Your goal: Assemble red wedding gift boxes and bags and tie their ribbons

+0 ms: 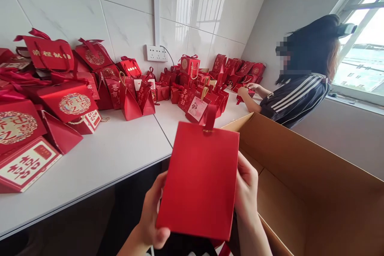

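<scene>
A red gift box (201, 180) with a ribbon loop at its top is held up in front of me, its plain side facing me. My left hand (151, 208) grips its left edge, thumb at the lower corner. Along the right edge, my right hand (247, 186) holds the box, with most of its fingers hidden behind it. The ribbon loop (211, 118) stands up from a small slot near the top edge. Below the box, a bit of red ribbon (224, 249) shows, partly hidden.
A large open cardboard box (315, 148) stands at my right. Many red gift boxes (72, 102) crowd the white table (126, 144) along the tiled wall. A power strip (156, 53) is on the wall. Another person (300, 92) works at the table's far right end.
</scene>
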A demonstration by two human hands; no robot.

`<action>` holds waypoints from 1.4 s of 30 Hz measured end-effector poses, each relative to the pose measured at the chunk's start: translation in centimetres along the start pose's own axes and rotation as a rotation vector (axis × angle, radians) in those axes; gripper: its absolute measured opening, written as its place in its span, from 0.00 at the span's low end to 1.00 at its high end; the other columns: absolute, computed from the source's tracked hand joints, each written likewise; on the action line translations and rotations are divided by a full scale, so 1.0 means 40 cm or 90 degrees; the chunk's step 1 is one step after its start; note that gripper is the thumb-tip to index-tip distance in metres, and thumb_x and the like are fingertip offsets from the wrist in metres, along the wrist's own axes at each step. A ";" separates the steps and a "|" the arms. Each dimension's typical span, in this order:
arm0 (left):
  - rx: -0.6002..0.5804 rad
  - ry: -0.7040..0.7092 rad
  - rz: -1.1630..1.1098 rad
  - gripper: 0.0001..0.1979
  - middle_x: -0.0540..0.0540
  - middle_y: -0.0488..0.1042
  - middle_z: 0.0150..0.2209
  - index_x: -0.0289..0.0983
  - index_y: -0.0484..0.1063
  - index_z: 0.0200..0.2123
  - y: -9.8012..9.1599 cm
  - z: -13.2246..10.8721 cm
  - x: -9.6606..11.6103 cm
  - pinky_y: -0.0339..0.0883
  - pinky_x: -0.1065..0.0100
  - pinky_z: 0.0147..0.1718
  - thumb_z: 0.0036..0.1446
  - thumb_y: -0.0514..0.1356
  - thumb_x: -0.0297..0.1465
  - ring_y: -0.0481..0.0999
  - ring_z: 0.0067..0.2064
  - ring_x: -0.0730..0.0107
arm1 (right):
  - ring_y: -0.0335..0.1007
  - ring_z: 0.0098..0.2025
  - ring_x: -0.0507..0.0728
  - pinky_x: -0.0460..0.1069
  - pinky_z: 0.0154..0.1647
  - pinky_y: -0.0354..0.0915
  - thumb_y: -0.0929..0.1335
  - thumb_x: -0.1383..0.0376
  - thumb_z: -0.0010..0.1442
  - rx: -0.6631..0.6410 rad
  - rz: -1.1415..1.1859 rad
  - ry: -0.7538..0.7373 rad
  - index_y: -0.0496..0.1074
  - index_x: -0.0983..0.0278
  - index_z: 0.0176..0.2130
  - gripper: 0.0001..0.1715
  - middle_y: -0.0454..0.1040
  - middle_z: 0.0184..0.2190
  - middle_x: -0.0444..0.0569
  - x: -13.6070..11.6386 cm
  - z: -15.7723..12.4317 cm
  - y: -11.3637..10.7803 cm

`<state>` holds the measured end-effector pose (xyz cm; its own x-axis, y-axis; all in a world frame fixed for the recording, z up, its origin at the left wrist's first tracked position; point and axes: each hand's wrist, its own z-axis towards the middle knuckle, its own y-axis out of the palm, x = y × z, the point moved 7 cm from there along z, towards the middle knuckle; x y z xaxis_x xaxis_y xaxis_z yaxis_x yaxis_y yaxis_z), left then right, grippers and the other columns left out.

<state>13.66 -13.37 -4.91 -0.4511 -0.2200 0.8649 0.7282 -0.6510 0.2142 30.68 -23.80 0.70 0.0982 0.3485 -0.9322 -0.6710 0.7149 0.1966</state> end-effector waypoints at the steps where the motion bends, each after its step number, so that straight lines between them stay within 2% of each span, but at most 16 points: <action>1: 0.007 0.025 0.006 0.38 0.42 0.78 0.39 0.44 0.71 0.54 0.002 0.004 0.017 0.76 0.58 0.38 0.41 0.64 0.57 0.78 0.45 0.49 | 0.66 0.25 0.52 0.44 0.23 0.64 0.71 0.51 0.56 0.019 0.040 0.011 0.77 0.59 0.34 0.14 0.73 0.26 0.42 0.014 0.005 -0.007; 3: 0.034 0.080 0.040 0.38 0.42 0.75 0.49 0.46 0.63 0.60 0.006 0.010 0.058 0.75 0.60 0.45 0.45 0.68 0.43 0.77 0.48 0.53 | 0.73 0.35 0.59 0.50 0.33 0.70 0.67 0.39 0.54 0.015 0.140 0.041 0.77 0.58 0.39 0.29 0.77 0.33 0.48 0.047 0.016 -0.006; 5: 0.049 0.119 0.077 0.44 0.43 0.73 0.52 0.47 0.57 0.64 0.015 0.014 0.097 0.73 0.61 0.48 0.43 0.70 0.31 0.77 0.49 0.57 | 0.74 0.45 0.65 0.56 0.41 0.71 0.65 0.33 0.51 -0.023 0.219 0.083 0.76 0.58 0.44 0.37 0.78 0.41 0.52 0.077 0.026 0.008; 7: 0.032 0.130 0.098 0.47 0.43 0.72 0.52 0.47 0.55 0.64 0.030 0.016 0.121 0.72 0.61 0.49 0.41 0.69 0.26 0.75 0.51 0.57 | 0.74 0.48 0.66 0.58 0.45 0.70 0.69 0.39 0.51 -0.049 0.257 0.130 0.75 0.57 0.47 0.33 0.78 0.45 0.52 0.101 0.032 0.021; 9: 0.013 0.136 0.114 0.45 0.42 0.71 0.54 0.47 0.59 0.62 0.042 0.016 0.131 0.71 0.59 0.51 0.40 0.69 0.23 0.73 0.54 0.54 | 0.75 0.48 0.65 0.58 0.47 0.70 0.71 0.46 0.52 -0.051 0.273 0.156 0.74 0.56 0.47 0.27 0.79 0.44 0.51 0.114 0.036 0.026; 12: 0.037 0.116 0.086 0.40 0.42 0.71 0.54 0.44 0.65 0.57 0.036 0.022 0.123 0.71 0.58 0.51 0.39 0.70 0.23 0.72 0.55 0.51 | 0.75 0.46 0.65 0.58 0.45 0.71 0.71 0.46 0.51 -0.019 0.244 0.158 0.74 0.57 0.44 0.25 0.80 0.42 0.51 0.118 0.037 0.015; 14: 0.080 0.036 -0.005 0.35 0.41 0.73 0.52 0.42 0.68 0.54 0.018 0.035 0.096 0.72 0.58 0.50 0.40 0.71 0.29 0.74 0.53 0.50 | 0.75 0.44 0.64 0.55 0.40 0.71 0.70 0.43 0.51 0.029 0.189 0.126 0.75 0.59 0.41 0.26 0.79 0.40 0.51 0.107 0.031 -0.005; 16: 0.092 -0.124 -0.134 0.31 0.40 0.75 0.50 0.39 0.69 0.51 0.016 0.046 0.050 0.75 0.59 0.46 0.43 0.71 0.39 0.76 0.51 0.50 | 0.74 0.40 0.61 0.51 0.36 0.70 0.70 0.42 0.52 0.049 0.130 0.081 0.75 0.60 0.39 0.26 0.79 0.38 0.50 0.082 0.021 -0.018; 18: 0.058 -0.300 -0.257 0.30 0.38 0.75 0.50 0.38 0.69 0.51 0.037 0.041 0.010 0.77 0.60 0.42 0.49 0.66 0.48 0.77 0.49 0.52 | 0.72 0.36 0.57 0.48 0.32 0.68 0.71 0.46 0.53 0.029 0.072 0.057 0.75 0.60 0.39 0.22 0.77 0.36 0.47 0.056 0.014 -0.013; 20: 0.007 -0.400 -0.330 0.30 0.38 0.76 0.49 0.38 0.68 0.53 0.063 0.028 -0.001 0.78 0.59 0.40 0.54 0.61 0.50 0.78 0.46 0.55 | 0.69 0.31 0.53 0.46 0.29 0.66 0.71 0.52 0.55 0.005 0.036 0.073 0.74 0.59 0.40 0.17 0.76 0.34 0.44 0.042 0.014 -0.001; 25: -0.052 -0.458 -0.367 0.29 0.40 0.75 0.51 0.39 0.66 0.54 0.090 0.012 0.014 0.78 0.58 0.42 0.53 0.65 0.47 0.79 0.45 0.57 | 0.62 0.22 0.51 0.45 0.22 0.62 0.74 0.52 0.46 -0.044 0.104 0.233 0.75 0.63 0.31 0.18 0.71 0.23 0.43 0.094 0.034 0.031; 29: -0.072 -0.522 -0.420 0.25 0.41 0.78 0.47 0.38 0.70 0.51 0.105 0.019 0.011 0.79 0.61 0.39 0.56 0.61 0.47 0.80 0.43 0.61 | 0.63 0.21 0.52 0.46 0.20 0.62 0.72 0.51 0.45 -0.034 0.129 0.288 0.72 0.63 0.28 0.18 0.71 0.22 0.43 0.142 0.036 0.028; 32: -0.095 -0.488 -0.386 0.23 0.41 0.77 0.48 0.39 0.71 0.50 0.099 0.025 0.004 0.78 0.60 0.40 0.57 0.59 0.47 0.79 0.44 0.59 | 0.61 0.21 0.51 0.46 0.20 0.61 0.72 0.53 0.45 -0.005 0.110 0.271 0.70 0.62 0.27 0.16 0.70 0.22 0.43 0.140 0.033 0.017; 36: -0.210 -0.333 -0.228 0.29 0.39 0.72 0.55 0.39 0.67 0.55 0.082 0.007 -0.004 0.70 0.53 0.52 0.52 0.63 0.44 0.73 0.54 0.49 | 0.51 0.19 0.48 0.44 0.17 0.56 0.73 0.54 0.45 0.007 0.070 0.232 0.66 0.63 0.22 0.18 0.64 0.18 0.41 0.105 0.024 0.004; 39: -0.240 -0.242 -0.089 0.42 0.39 0.66 0.59 0.44 0.56 0.63 0.061 -0.014 -0.025 0.62 0.51 0.59 0.44 0.66 0.32 0.67 0.60 0.47 | 0.47 0.18 0.47 0.44 0.15 0.53 0.73 0.52 0.45 0.039 0.041 0.214 0.63 0.62 0.20 0.21 0.59 0.16 0.40 0.089 0.009 -0.018; 42: -0.248 -0.181 0.007 0.48 0.40 0.65 0.59 0.48 0.51 0.63 0.050 -0.022 -0.037 0.63 0.53 0.58 0.38 0.65 0.22 0.68 0.59 0.50 | 0.47 0.18 0.48 0.44 0.15 0.55 0.74 0.50 0.41 0.049 0.039 0.200 0.58 0.62 0.18 0.27 0.57 0.15 0.39 0.084 -0.003 -0.031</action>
<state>15.34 -14.99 -6.13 -0.2458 -0.0554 0.9677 0.4595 -0.8857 0.0660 31.75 -23.58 -2.71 -0.1804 0.1969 -0.9637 -0.6102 0.7460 0.2666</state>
